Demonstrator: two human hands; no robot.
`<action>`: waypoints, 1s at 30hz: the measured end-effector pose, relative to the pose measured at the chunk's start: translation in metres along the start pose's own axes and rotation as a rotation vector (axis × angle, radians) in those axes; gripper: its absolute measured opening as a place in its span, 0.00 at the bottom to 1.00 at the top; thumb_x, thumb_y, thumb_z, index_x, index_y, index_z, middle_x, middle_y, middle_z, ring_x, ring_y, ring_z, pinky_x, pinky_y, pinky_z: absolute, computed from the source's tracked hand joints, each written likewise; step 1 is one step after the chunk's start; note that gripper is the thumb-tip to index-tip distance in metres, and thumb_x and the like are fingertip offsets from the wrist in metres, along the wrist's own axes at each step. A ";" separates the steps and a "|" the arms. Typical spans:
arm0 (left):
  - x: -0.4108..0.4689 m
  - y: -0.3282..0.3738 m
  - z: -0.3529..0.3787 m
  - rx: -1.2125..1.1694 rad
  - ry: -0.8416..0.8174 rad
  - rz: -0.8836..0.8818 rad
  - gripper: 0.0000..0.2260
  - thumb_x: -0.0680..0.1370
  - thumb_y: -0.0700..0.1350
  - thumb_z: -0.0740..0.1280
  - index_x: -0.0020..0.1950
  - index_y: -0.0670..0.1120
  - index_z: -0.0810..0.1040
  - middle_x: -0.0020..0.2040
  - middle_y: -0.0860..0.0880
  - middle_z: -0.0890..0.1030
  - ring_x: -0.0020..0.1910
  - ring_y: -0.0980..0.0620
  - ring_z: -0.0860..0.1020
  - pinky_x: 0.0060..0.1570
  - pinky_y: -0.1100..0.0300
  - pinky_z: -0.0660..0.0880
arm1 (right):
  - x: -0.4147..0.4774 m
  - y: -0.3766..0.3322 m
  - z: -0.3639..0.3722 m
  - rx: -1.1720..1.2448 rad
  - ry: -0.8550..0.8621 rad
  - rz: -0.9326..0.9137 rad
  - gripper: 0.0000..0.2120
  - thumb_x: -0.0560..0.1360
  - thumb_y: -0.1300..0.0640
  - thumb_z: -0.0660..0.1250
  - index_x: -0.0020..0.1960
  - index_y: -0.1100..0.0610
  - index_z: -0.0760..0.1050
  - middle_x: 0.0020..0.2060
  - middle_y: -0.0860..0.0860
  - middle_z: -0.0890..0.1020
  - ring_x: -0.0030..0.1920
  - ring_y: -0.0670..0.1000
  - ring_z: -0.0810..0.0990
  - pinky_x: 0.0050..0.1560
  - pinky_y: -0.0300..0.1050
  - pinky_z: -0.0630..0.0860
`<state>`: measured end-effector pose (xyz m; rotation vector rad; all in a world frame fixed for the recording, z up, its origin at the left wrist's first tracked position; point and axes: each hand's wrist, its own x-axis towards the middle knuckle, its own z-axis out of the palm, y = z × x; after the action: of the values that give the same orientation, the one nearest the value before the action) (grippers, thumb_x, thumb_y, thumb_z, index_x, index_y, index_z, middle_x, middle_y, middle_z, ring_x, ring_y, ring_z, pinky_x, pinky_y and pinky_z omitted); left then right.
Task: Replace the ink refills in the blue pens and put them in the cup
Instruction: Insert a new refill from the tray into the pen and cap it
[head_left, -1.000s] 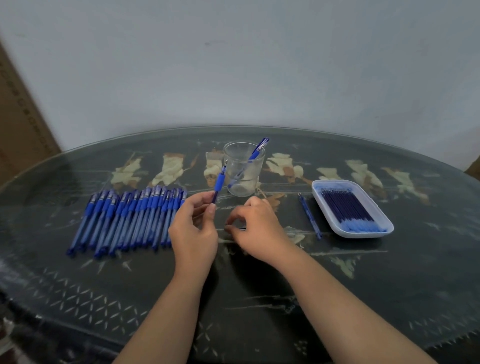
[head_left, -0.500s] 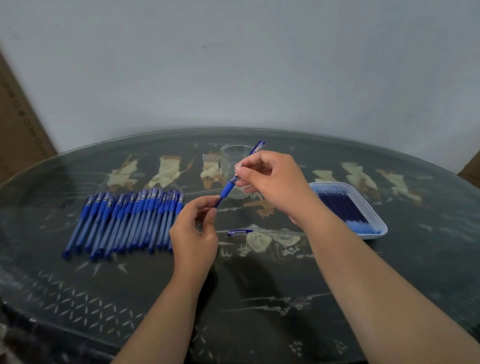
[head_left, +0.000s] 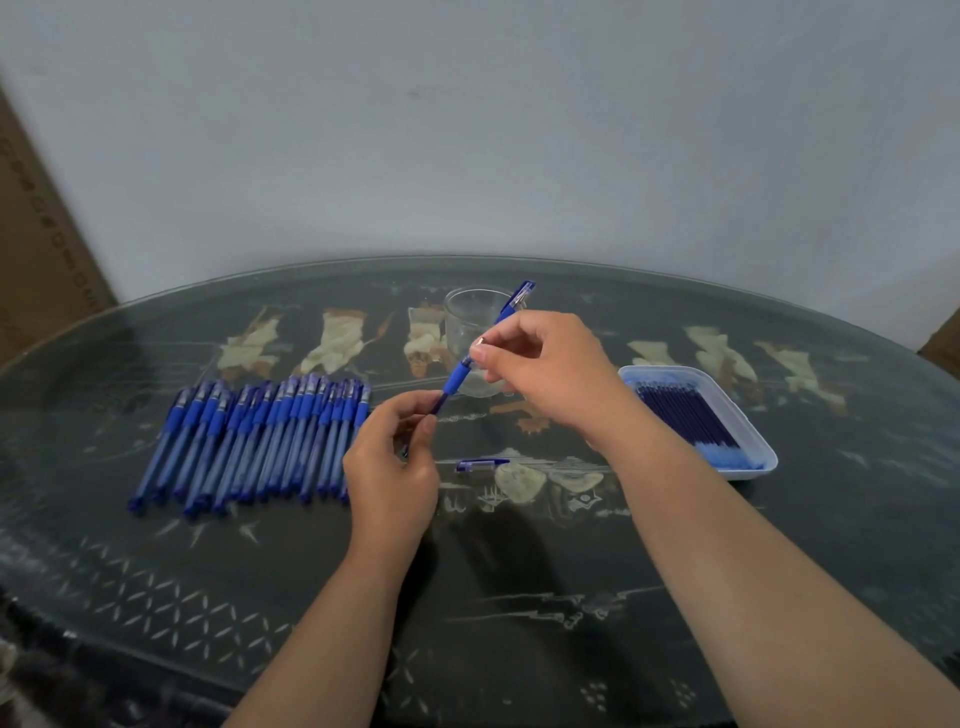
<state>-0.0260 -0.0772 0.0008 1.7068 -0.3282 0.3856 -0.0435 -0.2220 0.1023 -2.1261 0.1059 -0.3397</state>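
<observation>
My left hand (head_left: 389, 470) holds the lower barrel of a blue pen (head_left: 456, 379) that points up and to the right. Curled over the pen's upper end, my right hand (head_left: 553, 369) pinches it just above the blue grip, in front of the clear cup (head_left: 470, 317). One blue pen (head_left: 521, 296) leans in the cup with its cap end over the rim. A loose blue cap (head_left: 480, 464) lies on the table below my right wrist. At the left, several blue pens (head_left: 260, 436) lie in a row. A white tray (head_left: 756, 441) at the right holds several dark blue refills (head_left: 685, 410).
The round dark table (head_left: 519, 597) has a glass top and reaches the grey wall behind. A brown cardboard box (head_left: 36, 249) stands at the far left. My right forearm hides the table between the cup and the tray.
My right hand rose from the table, left the cap lying there, and took hold of the upper end of the pen that my left hand holds. My left hand hardly moved.
</observation>
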 end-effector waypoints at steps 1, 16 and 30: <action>0.000 0.000 0.000 -0.007 0.002 -0.003 0.12 0.78 0.33 0.66 0.54 0.49 0.79 0.49 0.55 0.82 0.50 0.63 0.79 0.47 0.75 0.72 | 0.000 0.000 0.002 -0.009 -0.003 0.000 0.04 0.75 0.53 0.73 0.45 0.53 0.81 0.40 0.48 0.85 0.43 0.47 0.83 0.50 0.47 0.82; 0.000 0.001 0.000 -0.028 -0.018 -0.024 0.11 0.78 0.34 0.66 0.54 0.48 0.80 0.49 0.55 0.82 0.50 0.63 0.79 0.47 0.75 0.72 | -0.003 0.002 0.010 0.090 0.048 0.057 0.13 0.72 0.46 0.74 0.49 0.53 0.78 0.44 0.48 0.83 0.47 0.48 0.81 0.50 0.45 0.80; 0.001 0.000 0.000 -0.026 -0.022 -0.053 0.10 0.78 0.35 0.66 0.54 0.49 0.80 0.49 0.54 0.82 0.49 0.62 0.79 0.46 0.76 0.72 | -0.005 0.005 0.015 0.174 0.028 -0.005 0.07 0.77 0.53 0.70 0.55 0.53 0.80 0.47 0.45 0.82 0.47 0.39 0.80 0.48 0.38 0.77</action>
<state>-0.0257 -0.0772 0.0014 1.6916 -0.3018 0.3228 -0.0440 -0.2108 0.0894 -1.9502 0.0842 -0.3684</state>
